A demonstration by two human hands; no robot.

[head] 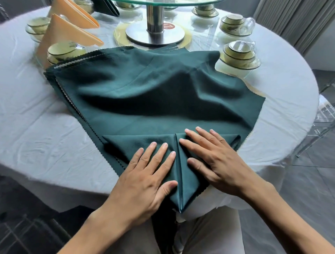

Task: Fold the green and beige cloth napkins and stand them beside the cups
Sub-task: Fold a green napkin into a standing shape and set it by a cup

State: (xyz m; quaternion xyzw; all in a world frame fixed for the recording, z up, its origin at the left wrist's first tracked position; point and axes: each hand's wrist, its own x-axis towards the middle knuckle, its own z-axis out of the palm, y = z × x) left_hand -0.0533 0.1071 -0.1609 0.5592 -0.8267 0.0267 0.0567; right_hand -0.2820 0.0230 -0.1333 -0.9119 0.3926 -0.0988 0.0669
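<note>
My flat fingers (pixel 159 150) cover the fold beneath them. Far beyond them, the frame's top edge cuts off a green napkin (pixel 107 7) and the glass turntable (pixel 163 2).

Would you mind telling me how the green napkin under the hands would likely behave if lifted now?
Probably floppy: the green napkin lies in soft waves. Its folds would likely fall open, since only the flat left hand and right hand press them. It may also slide on the stack beneath.
</note>
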